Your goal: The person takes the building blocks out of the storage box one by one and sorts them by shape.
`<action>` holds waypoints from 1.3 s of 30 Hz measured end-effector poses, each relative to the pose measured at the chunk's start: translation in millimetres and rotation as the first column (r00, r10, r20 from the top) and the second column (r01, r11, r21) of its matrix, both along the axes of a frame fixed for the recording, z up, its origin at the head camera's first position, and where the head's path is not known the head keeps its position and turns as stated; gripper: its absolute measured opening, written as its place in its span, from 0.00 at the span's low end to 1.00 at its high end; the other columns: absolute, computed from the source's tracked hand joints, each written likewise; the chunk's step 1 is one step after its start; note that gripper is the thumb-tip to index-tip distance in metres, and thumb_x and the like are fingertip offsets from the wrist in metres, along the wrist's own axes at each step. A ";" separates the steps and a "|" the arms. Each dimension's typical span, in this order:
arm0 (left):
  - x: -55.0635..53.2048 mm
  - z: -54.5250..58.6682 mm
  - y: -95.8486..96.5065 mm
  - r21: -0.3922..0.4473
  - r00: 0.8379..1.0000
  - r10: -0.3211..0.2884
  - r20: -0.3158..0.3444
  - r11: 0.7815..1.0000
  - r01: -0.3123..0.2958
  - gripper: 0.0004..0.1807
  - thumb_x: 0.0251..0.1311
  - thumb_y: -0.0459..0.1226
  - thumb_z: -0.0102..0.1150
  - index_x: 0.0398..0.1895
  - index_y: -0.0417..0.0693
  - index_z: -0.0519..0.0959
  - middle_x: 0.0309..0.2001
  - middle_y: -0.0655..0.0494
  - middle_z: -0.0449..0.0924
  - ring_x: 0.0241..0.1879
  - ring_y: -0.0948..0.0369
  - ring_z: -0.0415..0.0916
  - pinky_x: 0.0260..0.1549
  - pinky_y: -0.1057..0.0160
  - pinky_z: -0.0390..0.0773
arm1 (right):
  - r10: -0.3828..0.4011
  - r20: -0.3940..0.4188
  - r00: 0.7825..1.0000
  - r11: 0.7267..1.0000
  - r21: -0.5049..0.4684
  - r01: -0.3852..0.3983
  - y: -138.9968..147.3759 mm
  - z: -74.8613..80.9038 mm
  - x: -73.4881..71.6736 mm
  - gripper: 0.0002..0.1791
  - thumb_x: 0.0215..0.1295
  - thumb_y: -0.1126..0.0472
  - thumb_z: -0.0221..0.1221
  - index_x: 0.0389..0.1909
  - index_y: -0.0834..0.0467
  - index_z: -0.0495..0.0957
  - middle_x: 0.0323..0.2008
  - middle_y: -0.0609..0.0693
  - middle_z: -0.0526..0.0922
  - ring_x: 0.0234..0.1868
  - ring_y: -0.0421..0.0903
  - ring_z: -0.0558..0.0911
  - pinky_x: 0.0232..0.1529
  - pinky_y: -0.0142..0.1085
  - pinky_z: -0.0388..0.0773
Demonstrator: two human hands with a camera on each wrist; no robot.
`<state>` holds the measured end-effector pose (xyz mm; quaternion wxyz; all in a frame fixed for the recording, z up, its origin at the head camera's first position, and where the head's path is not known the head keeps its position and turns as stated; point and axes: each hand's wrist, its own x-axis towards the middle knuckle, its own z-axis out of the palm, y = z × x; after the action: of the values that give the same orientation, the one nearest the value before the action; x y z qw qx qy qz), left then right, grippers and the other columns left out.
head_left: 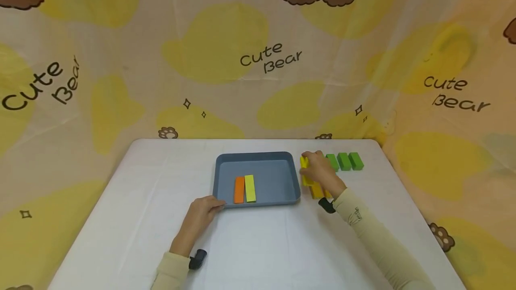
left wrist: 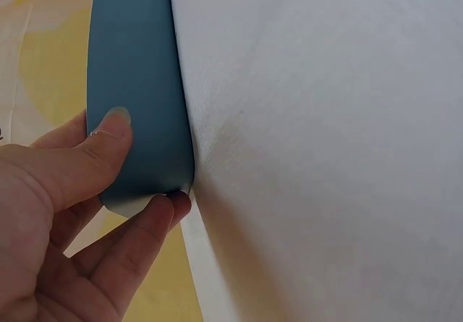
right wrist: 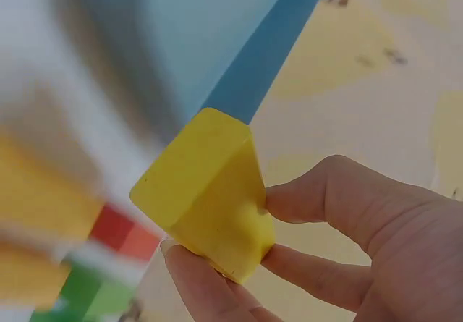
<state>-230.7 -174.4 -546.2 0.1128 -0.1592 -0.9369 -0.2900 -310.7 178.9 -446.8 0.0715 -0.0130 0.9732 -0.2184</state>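
Note:
A blue-grey tray lies on the table, with an orange block and a lime-yellow block side by side inside. My left hand holds the tray's near left corner; in the left wrist view the thumb presses the wall and the fingertips are at the lower edge. Just beyond the tray's right side, my right hand pinches a yellow block between thumb and fingers. That block appears raised and tilted in the right wrist view, overlapping the tray's edge.
Several green blocks stand in a row at the back right of the white table. Orange-yellow blocks lie partly hidden under my right hand. A red block shows beside them in the right wrist view. Patterned cloth hangs behind.

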 end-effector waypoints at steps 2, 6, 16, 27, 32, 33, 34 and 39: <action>-0.6 -0.1 0.0 -0.007 1.000 0.002 0.003 1.000 -0.002 0.08 0.49 0.30 0.72 0.34 0.47 0.89 0.28 0.56 0.86 0.28 0.63 0.80 0.29 0.67 0.81 | -0.022 0.019 1.000 1.000 0.014 0.021 18.1 -0.4 0.5 0.32 0.61 0.59 0.64 0.65 0.64 0.69 0.55 0.69 0.72 0.47 0.59 0.75 0.51 0.51 0.81; -0.5 -0.5 0.2 -0.016 1.000 0.007 0.015 1.000 -0.007 0.08 0.49 0.30 0.72 0.34 0.48 0.89 0.27 0.57 0.85 0.27 0.64 0.79 0.28 0.68 0.80 | -0.025 0.048 0.999 0.997 0.074 0.022 50.9 -3.7 1.1 0.32 0.63 0.59 0.64 0.65 0.67 0.68 0.58 0.70 0.73 0.54 0.64 0.74 0.58 0.58 0.74; 0.3 0.9 -1.1 -0.007 1.000 0.007 0.018 1.000 -0.007 0.08 0.49 0.30 0.72 0.34 0.49 0.89 0.28 0.57 0.86 0.28 0.63 0.81 0.30 0.66 0.82 | -0.011 0.137 0.990 0.993 0.120 -0.006 95.9 -22.3 1.8 0.31 0.63 0.61 0.63 0.64 0.71 0.68 0.61 0.70 0.72 0.60 0.65 0.71 0.63 0.60 0.69; 1.7 -0.2 0.4 0.001 1.000 0.007 0.017 1.000 -0.007 0.08 0.49 0.30 0.72 0.34 0.48 0.89 0.27 0.57 0.86 0.27 0.63 0.80 0.28 0.68 0.80 | -0.036 0.131 0.991 0.992 0.122 0.020 103.9 -38.0 2.5 0.28 0.61 0.62 0.65 0.60 0.68 0.71 0.58 0.68 0.75 0.53 0.62 0.74 0.57 0.58 0.74; 0.4 0.9 1.0 0.002 1.000 0.007 0.016 1.000 -0.007 0.08 0.49 0.30 0.72 0.33 0.48 0.89 0.27 0.57 0.85 0.27 0.63 0.79 0.28 0.68 0.79 | -0.049 0.158 0.986 0.993 0.113 0.031 104.9 -45.4 4.5 0.27 0.61 0.62 0.65 0.60 0.67 0.71 0.58 0.67 0.75 0.50 0.59 0.75 0.56 0.57 0.75; 0.1 1.2 1.0 0.004 1.000 0.006 0.016 1.000 -0.006 0.08 0.49 0.30 0.71 0.33 0.48 0.89 0.27 0.57 0.85 0.27 0.63 0.79 0.28 0.68 0.79 | -0.050 0.158 0.986 0.993 0.112 0.032 105.4 -47.0 4.4 0.28 0.61 0.62 0.65 0.60 0.67 0.71 0.58 0.67 0.75 0.51 0.60 0.75 0.57 0.57 0.75; 0.0 1.3 0.9 0.003 1.000 0.004 0.018 1.000 -0.005 0.08 0.49 0.30 0.71 0.34 0.48 0.89 0.27 0.57 0.86 0.28 0.63 0.80 0.29 0.68 0.80 | -0.052 0.159 0.986 0.993 0.112 0.034 105.6 -48.3 4.3 0.28 0.61 0.62 0.65 0.60 0.67 0.71 0.58 0.68 0.75 0.51 0.60 0.75 0.57 0.58 0.74; 0.7 2.7 0.7 0.003 1.000 0.000 0.026 1.000 0.000 0.08 0.50 0.30 0.71 0.34 0.48 0.89 0.28 0.57 0.85 0.29 0.62 0.80 0.30 0.67 0.80 | -0.071 0.167 0.983 0.993 0.108 0.053 106.5 -52.7 3.1 0.28 0.60 0.62 0.66 0.61 0.67 0.71 0.59 0.67 0.74 0.55 0.62 0.74 0.60 0.59 0.72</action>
<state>-230.0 -173.7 -543.5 0.1009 -0.1552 -0.9378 -0.2936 -307.6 285.4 -499.5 0.1481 0.0398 0.9734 -0.1702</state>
